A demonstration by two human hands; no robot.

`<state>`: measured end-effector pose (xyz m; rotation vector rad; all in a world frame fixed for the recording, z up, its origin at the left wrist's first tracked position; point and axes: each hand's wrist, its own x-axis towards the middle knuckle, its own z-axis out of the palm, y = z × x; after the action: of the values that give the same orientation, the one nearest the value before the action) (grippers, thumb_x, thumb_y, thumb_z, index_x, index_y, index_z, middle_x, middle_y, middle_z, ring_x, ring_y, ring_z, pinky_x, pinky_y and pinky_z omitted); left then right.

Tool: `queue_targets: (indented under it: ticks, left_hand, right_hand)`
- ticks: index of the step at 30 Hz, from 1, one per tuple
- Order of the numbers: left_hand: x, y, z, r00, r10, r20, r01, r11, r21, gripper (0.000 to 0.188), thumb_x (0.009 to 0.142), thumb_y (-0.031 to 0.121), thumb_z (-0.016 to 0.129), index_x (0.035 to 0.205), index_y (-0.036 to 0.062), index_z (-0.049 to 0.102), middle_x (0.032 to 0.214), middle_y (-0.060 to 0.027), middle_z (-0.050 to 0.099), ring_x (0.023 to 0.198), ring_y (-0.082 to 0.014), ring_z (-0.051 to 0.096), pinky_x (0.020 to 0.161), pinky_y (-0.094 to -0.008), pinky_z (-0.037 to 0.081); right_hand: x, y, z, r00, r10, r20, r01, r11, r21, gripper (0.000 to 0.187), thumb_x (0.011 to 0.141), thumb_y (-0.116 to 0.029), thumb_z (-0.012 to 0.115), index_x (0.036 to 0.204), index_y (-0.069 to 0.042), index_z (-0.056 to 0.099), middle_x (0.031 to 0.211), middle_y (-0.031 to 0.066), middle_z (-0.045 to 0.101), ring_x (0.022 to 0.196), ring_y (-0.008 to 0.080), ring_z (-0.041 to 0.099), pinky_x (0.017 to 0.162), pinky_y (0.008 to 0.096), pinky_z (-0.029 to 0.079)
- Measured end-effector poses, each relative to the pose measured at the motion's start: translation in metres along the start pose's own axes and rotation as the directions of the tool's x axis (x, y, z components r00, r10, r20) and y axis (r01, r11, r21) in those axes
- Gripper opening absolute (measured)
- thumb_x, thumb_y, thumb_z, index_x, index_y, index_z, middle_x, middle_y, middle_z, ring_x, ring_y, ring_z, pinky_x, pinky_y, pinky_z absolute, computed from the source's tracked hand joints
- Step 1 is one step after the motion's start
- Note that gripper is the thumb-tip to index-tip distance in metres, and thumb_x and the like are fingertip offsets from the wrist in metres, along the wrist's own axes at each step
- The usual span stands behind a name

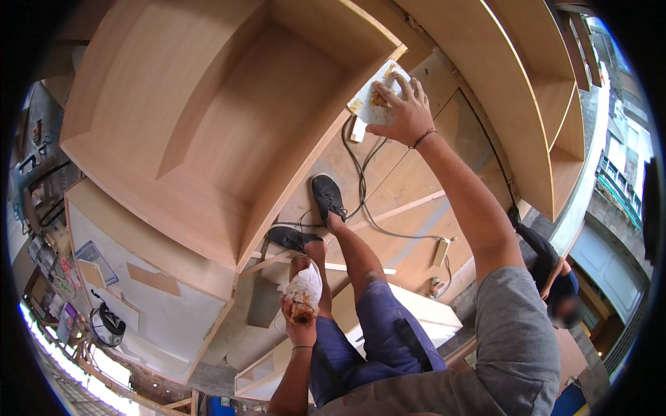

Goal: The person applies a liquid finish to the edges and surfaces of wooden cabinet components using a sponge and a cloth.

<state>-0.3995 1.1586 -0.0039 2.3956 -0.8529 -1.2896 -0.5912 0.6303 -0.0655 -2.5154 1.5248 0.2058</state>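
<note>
My left hand [300, 333] is wrapped round a bottle-like container [303, 291] in a white, torn wrapping. Brown stains cover its near end, where a dark round mouth or cap shows. My right hand [406, 114] reaches far forward, fingers spread over a white piece of board or card [362, 102] with brown smears. Its fingertips appear to touch the smeared surface; anything under the palm is hidden. The white piece lies against the edge of a large open wooden cabinet [326, 132], which rests to the left of my legs.
Dark cables [362, 184] run over the wooden floor panels near my shoes [326, 197]. A second wooden cabinet [541, 90] stands at the right. Another person [548, 260] is bent over at the far right. At left, a helmet [107, 324] lies on a white panel [152, 312].
</note>
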Motion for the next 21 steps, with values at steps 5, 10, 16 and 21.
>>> queue_targets:
  ticks: [5, 10, 16, 21]
  left_hand:
    - [0.005, 0.012, -0.004, 1.000, -0.020, 0.015, 0.020, 1.000, 0.005, 0.090, 0.073, 0.026, 0.082, 0.142, 0.0120, 0.026, 0.148, -0.0194, 0.032, 0.134, -0.0423, 0.038, 0.107, -0.0476, 0.040]
    - [0.009, 0.007, 0.001, 0.996, 0.079, 0.047, -0.085, 0.988, 0.128, 0.091, 0.072, 0.025, 0.083, 0.142, 0.0123, 0.025, 0.149, -0.0192, 0.031, 0.134, -0.0426, 0.038, 0.108, -0.0474, 0.040]
    - [0.011, 0.012, 0.003, 0.999, -0.011, 0.050, 0.010, 1.000, 0.029, 0.091, 0.072, 0.022, 0.082, 0.142, 0.0126, 0.026, 0.148, -0.0191, 0.032, 0.134, -0.0430, 0.038, 0.109, -0.0483, 0.039]
    - [0.009, 0.010, 0.004, 1.000, -0.011, 0.015, 0.011, 0.999, 0.049, 0.090, 0.072, 0.024, 0.082, 0.141, 0.0124, 0.027, 0.148, -0.0191, 0.033, 0.134, -0.0431, 0.038, 0.108, -0.0486, 0.039]
  right_hand:
    - [-0.007, -0.004, -0.021, 0.989, 0.045, 0.139, -0.033, 0.996, -0.086, 0.089, 0.058, -0.063, 0.077, 0.137, -0.032, 0.054, 0.147, 0.0089, 0.038, 0.133, 0.0507, 0.030, 0.105, 0.0606, 0.032]
    - [0.000, -0.004, -0.048, 0.990, 0.040, 0.133, -0.024, 0.992, -0.122, 0.086, 0.057, -0.059, 0.078, 0.136, -0.030, 0.056, 0.147, 0.0102, 0.039, 0.135, 0.0474, 0.028, 0.108, 0.0583, 0.028]
    - [0.019, 0.001, -0.049, 0.979, 0.000, 0.205, 0.028, 0.991, -0.134, 0.086, 0.057, -0.057, 0.079, 0.136, -0.031, 0.057, 0.148, 0.0109, 0.039, 0.136, 0.0456, 0.029, 0.109, 0.0576, 0.026]
    - [0.021, -0.005, -0.061, 0.959, 0.043, 0.280, -0.002, 0.990, -0.144, 0.086, 0.058, -0.059, 0.078, 0.136, -0.032, 0.056, 0.148, 0.0119, 0.039, 0.136, 0.0448, 0.029, 0.109, 0.0572, 0.027]
